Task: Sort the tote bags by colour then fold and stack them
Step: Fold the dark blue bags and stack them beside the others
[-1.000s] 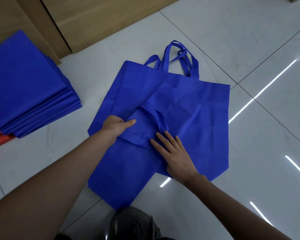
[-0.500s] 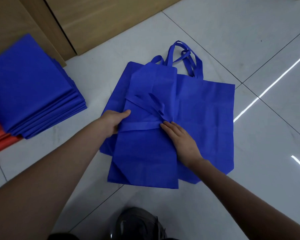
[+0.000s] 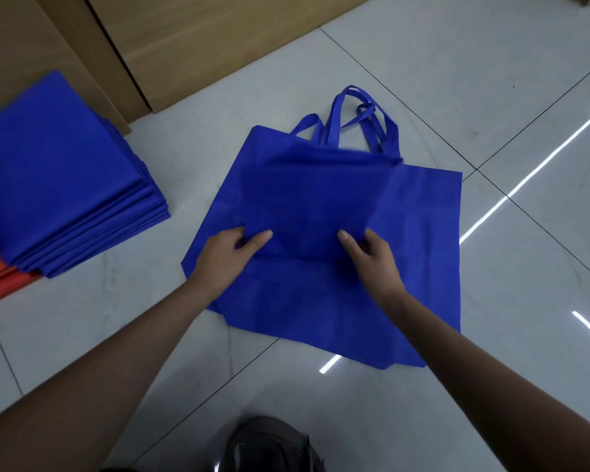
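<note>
Fingers of left hand [image 3: 223, 257] and right hand [image 3: 372, 258] pinch folded blue tote bag [image 3: 307, 199].

— Left side?
— Stack of folded blue bags [image 3: 58, 185], with red bags [image 3: 0, 284] at its near edge, backed by the wooden cabinet [image 3: 218, 46]. A strip of bare tiled floor [image 3: 123, 274] separates it from the spread blue tote bags [image 3: 423, 240]; passable.
— Right and far sides?
— Bare tile throughout, beyond the handles [image 3: 365, 120] too.
— Near side?
— Both forearms cross it. The left hand [image 3: 223, 257] and right hand [image 3: 372, 260] grip a half-folded tote bag [image 3: 307, 206] mid-pile. Dark item [image 3: 269, 444], unidentified, at the bottom edge.
</note>
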Motion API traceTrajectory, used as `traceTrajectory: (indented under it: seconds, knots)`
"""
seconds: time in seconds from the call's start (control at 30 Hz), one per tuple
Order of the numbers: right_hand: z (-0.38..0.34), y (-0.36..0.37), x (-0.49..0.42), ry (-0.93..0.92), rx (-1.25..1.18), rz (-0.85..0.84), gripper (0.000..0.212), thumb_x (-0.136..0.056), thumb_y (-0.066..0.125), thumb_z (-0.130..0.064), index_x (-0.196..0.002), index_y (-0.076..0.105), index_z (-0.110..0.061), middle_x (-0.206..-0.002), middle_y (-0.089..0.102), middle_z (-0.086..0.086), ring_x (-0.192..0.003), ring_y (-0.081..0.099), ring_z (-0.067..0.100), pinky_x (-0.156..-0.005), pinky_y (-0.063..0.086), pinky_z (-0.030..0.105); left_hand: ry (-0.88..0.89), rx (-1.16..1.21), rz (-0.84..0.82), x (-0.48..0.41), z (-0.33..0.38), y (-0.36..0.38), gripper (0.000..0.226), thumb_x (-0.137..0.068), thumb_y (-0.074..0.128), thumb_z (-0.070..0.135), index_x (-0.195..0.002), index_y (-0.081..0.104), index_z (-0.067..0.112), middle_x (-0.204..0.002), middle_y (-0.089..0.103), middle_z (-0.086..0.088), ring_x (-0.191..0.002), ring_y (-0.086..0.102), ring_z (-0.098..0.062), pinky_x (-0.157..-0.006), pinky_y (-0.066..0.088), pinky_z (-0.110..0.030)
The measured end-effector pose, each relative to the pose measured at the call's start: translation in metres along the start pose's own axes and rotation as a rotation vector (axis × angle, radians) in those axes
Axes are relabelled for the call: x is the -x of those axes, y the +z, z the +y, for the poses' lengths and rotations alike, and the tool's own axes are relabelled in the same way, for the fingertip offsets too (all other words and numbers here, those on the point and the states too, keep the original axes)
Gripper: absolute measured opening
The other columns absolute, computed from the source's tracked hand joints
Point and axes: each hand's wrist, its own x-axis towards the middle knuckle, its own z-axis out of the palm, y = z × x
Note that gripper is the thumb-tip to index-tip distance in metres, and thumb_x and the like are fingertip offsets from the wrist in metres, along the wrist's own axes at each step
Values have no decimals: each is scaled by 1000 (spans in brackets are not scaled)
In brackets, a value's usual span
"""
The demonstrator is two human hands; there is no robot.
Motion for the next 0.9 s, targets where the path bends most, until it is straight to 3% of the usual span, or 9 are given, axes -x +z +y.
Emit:
traceTrajectory:
  seconds: [0.07,0.23,0.33,0.43,0.53,0.6,0.77,0.83,0.9]
  knots:
    - [2,8,-2,67,-39,89,41,-92,55,-43,-70,35,-14,-64,35,-2,-59,31,11,-49,29,23,-71,-16,45,-10,3,10,53,-83,55,58,-59,44,12,-61,53,-2,-61,53,-19,-61,44,-39]
    - [1,18,-9,230,39,213,44,-91,56,-40,-66,29,-16,-60,31,-2,-55,27,14,-49,25,28,-283,-68,155,-18,-1,29,55,-82,57,59,-57,35,15,-56,41,1,-57,44,-18,-53,33,-28]
    - [-1,20,-10,282,131,201,40,-89,57,-41,-67,34,-16,-61,37,-3,-54,33,15,-52,31,31,-298,-171,253,-4,4,39,44,-86,54,55,-79,48,12,-68,51,0,-67,53,-22,-57,39,-30]
    - [0,21,-5,301,180,175,35,-89,57,-40,-73,40,-15,-64,42,-3,-57,39,15,-54,35,32,-161,-450,415,6,5,45,48,-87,58,45,-117,45,11,-104,53,-9,-88,55,-26,-77,39,-38]
    - [-2,20,0,308,155,141,29,-90,58,-38,-85,46,-12,-69,45,-3,-64,43,16,-61,39,33,199,-591,489,2,4,51,47,-85,60,22,-130,49,15,-131,44,-16,-113,49,-32,-90,40,-46]
    - [-3,20,4,323,141,121,27,-90,58,-38,-89,47,-13,-71,47,-4,-67,45,15,-65,43,34,306,-636,421,-3,8,56,45,-90,49,28,-134,48,19,-143,37,-16,-126,41,-35,-99,36,-52]
    - [-1,23,14,365,120,115,25,-89,58,-33,-82,47,-12,-74,53,1,-64,48,15,-59,43,31,84,-819,81,-8,5,73,65,-93,20,60,-149,3,33,-157,-5,-11,-143,-3,-36,-113,7,-54]
    - [-6,26,17,363,135,140,21,-89,59,-29,-95,47,-13,-88,57,2,-73,54,16,-66,48,35,93,-831,89,-6,1,75,66,-93,19,61,-149,0,33,-157,-6,-12,-143,-3,-37,-113,8,-53]
    - [-10,31,18,97,463,298,38,-87,61,-25,-117,43,-12,-117,55,7,-97,56,23,-78,51,38,89,-836,89,-7,1,75,65,-92,18,61,-148,-2,34,-157,-8,-12,-143,-3,-37,-113,7,-52]
